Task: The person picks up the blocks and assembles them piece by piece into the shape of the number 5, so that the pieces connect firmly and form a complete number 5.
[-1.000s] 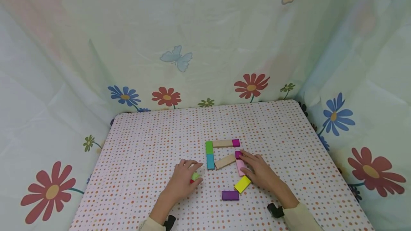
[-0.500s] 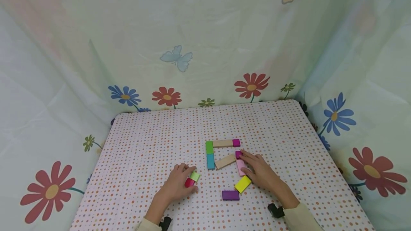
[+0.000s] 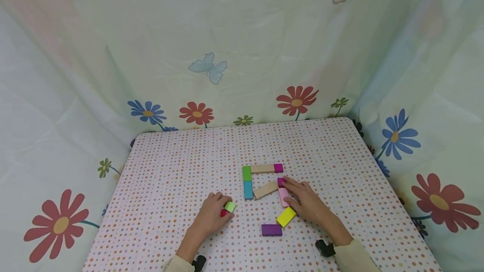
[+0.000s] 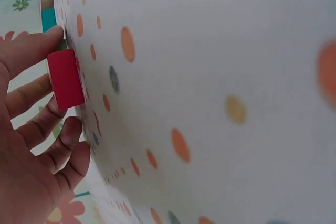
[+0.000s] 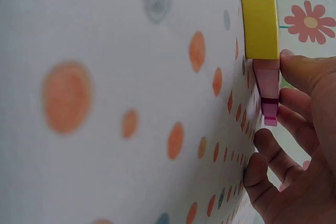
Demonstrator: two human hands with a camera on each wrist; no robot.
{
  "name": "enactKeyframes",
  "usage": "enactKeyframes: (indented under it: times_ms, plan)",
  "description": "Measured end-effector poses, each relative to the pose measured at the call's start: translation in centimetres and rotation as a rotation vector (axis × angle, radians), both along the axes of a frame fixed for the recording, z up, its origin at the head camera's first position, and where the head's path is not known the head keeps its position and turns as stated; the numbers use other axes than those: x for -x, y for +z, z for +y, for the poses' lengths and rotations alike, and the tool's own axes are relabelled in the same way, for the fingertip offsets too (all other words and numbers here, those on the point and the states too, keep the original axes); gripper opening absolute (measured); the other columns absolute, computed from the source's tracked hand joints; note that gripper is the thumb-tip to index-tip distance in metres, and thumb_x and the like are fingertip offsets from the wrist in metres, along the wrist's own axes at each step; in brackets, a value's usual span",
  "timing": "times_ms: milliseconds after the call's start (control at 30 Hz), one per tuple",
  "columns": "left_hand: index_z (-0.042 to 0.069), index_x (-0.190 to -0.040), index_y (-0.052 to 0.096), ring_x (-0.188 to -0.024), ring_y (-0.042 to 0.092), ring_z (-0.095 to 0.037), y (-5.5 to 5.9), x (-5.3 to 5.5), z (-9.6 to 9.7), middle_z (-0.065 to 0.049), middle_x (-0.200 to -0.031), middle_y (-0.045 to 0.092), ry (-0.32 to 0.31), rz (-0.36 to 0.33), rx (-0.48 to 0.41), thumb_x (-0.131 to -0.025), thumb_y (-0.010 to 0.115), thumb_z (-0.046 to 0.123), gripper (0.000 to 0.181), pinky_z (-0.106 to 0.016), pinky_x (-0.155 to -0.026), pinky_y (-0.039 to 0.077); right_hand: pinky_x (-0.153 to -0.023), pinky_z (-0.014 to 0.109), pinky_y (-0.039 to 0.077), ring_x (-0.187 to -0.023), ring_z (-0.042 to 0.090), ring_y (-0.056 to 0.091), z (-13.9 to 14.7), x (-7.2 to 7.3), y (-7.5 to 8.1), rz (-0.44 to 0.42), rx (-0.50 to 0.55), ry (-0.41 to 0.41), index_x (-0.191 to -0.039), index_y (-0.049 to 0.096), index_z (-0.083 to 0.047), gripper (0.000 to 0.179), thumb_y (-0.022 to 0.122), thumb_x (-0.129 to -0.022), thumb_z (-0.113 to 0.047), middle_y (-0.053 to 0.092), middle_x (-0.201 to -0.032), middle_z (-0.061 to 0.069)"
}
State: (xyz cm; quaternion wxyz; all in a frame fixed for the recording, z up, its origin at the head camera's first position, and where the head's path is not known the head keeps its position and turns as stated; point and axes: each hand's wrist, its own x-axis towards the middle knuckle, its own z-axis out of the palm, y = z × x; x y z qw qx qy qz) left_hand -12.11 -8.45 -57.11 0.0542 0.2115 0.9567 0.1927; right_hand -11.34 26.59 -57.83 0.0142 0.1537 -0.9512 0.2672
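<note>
In the head view my left hand [image 3: 211, 215] has thumb and index finger around a light green block [image 3: 230, 207], pinching it. A red block [image 4: 65, 78] lies against that green one, partly under the hand. My right hand [image 3: 308, 200] rests at the right side of a bent row of blocks, fingers extended. Its fingertips touch a small magenta block [image 3: 281, 182], and its thumb lies against a pink block [image 5: 266, 77]. Touching the pink block's near end is a yellow block [image 3: 286, 217]. A purple block [image 3: 271, 230] lies at the yellow block's near left corner.
Left of the row, a green block [image 3: 247, 173] and a teal block [image 3: 248, 190] stand end to end. Plain wooden blocks [image 3: 262, 169] extend right from them, one ending at another magenta block [image 3: 278, 168]. A dotted cloth covers the table [image 3: 181, 158]; floral curtains [image 3: 242, 53] enclose it.
My left hand drew back left from the light green and red blocks, opened wider, then closed its thumb and index finger around the green one. The right hand stayed still.
</note>
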Motion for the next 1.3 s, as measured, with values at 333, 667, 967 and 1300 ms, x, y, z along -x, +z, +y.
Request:
enactKeyframes:
  times_ms: [333, 667, 967, 1300]
  plan:
    - [0.012, -0.129, 0.069, -0.103, 0.051, -0.02, 0.2, -0.2, -0.2, -0.005, -0.12, 0.067, 0.062, 0.15, 0.033, -0.1, 0.074, 0.035, 0.038, -0.042, -0.087, 0.048, -0.116, 0.063, 0.045, -0.135, 0.038, 0.055, -0.2, 0.1, -0.1, 0.016, -0.017, -0.007, -0.151, 0.059, -0.005, 0.054, 0.072, -0.102, -0.024, 0.048, -0.166, 0.011]
    - [0.02, -0.133, 0.071, -0.102, 0.049, -0.013, 1.6, -1.5, 0.7, 0.003, -0.118, 0.066, -0.127, 0.112, 0.031, -0.096, 0.077, 0.038, 0.041, -0.037, -0.086, 0.047, -0.114, 0.062, 0.046, -0.132, 0.036, 0.055, 0.0, 0.1, -0.2, 0.011, -0.014, 0.0, -0.151, 0.058, -0.004, 0.055, 0.073, -0.101, -0.023, 0.048, -0.166, 0.012]
    - [0.029, -0.135, 0.072, -0.1, 0.041, -0.005, 0.4, -2.9, 2.2, 0.012, -0.119, 0.065, -0.272, 0.01, 0.069, -0.094, 0.079, 0.036, 0.042, -0.027, -0.085, 0.04, -0.108, 0.057, 0.052, -0.129, 0.033, 0.055, -0.1, -0.1, 0.0, 0.018, -0.02, -0.006, -0.151, 0.059, -0.005, 0.055, 0.073, -0.101, -0.023, 0.048, -0.166, 0.01]
    - [0.029, -0.136, 0.071, -0.104, 0.046, -0.006, 0.3, -3.4, 3.5, 0.011, -0.122, 0.067, -0.295, 0.039, 0.107, -0.093, 0.079, 0.045, 0.047, -0.025, -0.088, 0.042, -0.107, 0.057, 0.052, -0.13, 0.033, 0.055, -0.1, -0.1, 0.3, 0.009, -0.017, -0.009, -0.151, 0.058, -0.006, 0.055, 0.073, -0.101, -0.023, 0.048, -0.167, 0.01]
